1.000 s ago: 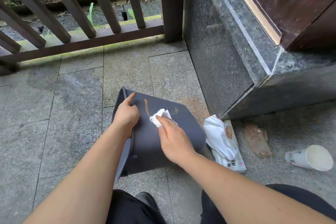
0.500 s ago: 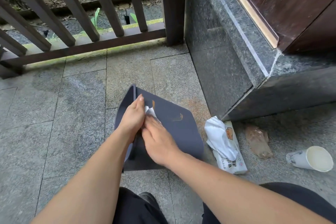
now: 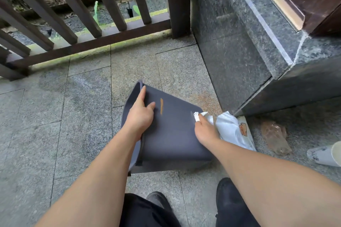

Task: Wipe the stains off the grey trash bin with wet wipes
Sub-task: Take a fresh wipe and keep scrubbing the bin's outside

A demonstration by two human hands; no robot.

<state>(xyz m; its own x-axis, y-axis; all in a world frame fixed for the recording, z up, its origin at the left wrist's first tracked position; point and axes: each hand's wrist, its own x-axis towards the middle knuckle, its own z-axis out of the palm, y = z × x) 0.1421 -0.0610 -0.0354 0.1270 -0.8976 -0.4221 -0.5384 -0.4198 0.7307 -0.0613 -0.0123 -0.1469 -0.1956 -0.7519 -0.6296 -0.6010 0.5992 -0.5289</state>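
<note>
1 grey plastic trash bin (image 3: 171,134) is lying on its side on the speckled grey stone-tile floor (image 3: 55,116), its open mouth facing left and its flat side turned up. 1 orange-brown streak (image 3: 161,106) is showing on that upper side, running near to far just right of the left hand (image 3: 140,114). The left hand is gripping the bin's rim, thumb along the far edge and fingers spread on the grey wall. The right hand (image 3: 205,129) is pinching 1 crumpled white wet wipe (image 3: 198,116) against the bin's far right corner.

Just right of the bin, 1 white pack of wet wipes (image 3: 232,131) is lying on the floor with a loose white sheet bunched over it. Further right are 1 crumpled brownish clear wrapper (image 3: 275,137) and 1 white paper cup (image 3: 324,155) tipped on its side, cut off by the frame edge. 2 dark shoes and dark trousers are showing at the near edge.

A dark brown wooden railing (image 3: 88,42) is closing the far side, with soil and green shoots beyond. A polished dark green-grey granite plinth (image 3: 239,51) is rising on the right beneath dark wood panelling.
</note>
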